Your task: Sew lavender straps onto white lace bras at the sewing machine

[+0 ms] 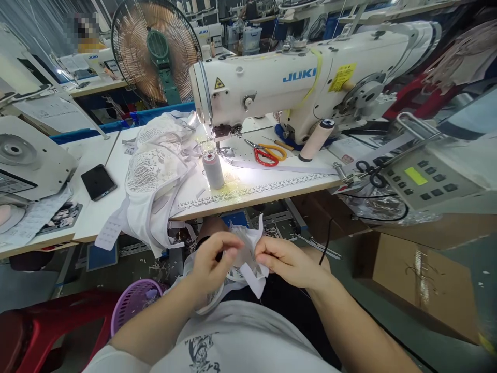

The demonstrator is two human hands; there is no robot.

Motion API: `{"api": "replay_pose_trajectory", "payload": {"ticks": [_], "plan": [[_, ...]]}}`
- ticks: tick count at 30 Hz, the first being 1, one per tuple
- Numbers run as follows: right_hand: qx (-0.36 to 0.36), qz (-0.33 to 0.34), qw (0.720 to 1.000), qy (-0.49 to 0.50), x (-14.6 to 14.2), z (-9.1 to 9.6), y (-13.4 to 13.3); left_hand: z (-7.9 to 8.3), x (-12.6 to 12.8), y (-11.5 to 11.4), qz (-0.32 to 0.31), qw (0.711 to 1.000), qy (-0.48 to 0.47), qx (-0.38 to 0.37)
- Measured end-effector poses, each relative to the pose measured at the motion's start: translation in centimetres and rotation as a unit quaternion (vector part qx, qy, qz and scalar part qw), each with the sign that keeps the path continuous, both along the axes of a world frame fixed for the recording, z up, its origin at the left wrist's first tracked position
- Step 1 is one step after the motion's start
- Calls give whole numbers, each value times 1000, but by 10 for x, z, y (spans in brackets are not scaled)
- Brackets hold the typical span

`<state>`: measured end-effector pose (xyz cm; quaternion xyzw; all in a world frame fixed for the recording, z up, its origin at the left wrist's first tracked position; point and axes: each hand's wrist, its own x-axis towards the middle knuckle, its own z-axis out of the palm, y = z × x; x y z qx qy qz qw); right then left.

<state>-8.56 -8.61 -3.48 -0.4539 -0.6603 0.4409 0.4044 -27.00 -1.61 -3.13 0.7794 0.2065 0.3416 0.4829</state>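
Both hands meet over my lap, below the table's front edge. My left hand [212,264] and my right hand [287,261] each pinch a small white fabric piece [248,254], fingers closed on it from either side. More white cloth hangs under the left wrist. Above, a white JUKI sewing machine [295,77] stands on the white table [248,194], its lamp lighting the needle area. A heap of white lace garments [155,171] lies left of the needle and drapes over the table edge.
A grey thread spool [213,170] and a cream cone [316,140] stand on the table, with red and orange scissors [267,154] between. A black phone [98,182] lies left. A fan [155,49] is behind. Control box [423,178], cardboard box [419,280], purple basket [134,303], red stool [46,326].
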Motion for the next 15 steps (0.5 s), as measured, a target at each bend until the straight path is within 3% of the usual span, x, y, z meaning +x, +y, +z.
{"api": "replay_pose_trajectory", "payload": {"ticks": [2,4,7,9,12,15], "plan": [[41,84,995,-25,5,10,2,3,6,15,-45,999,9,-26],[73,141,987,-32,8,19,5,2,14,28,-146,987,34,-58],[103,180,977,-48,9,28,7,-3,25,36,-264,947,112,-144],[104,174,976,-76,11,30,6,-8,27,32,-285,920,175,-202],[46,70,989,-123,20,27,4,-13,26,21,-235,914,196,-268],[-38,-149,986,-71,32,21,0,-17,23,12,-157,905,170,-357]]}}
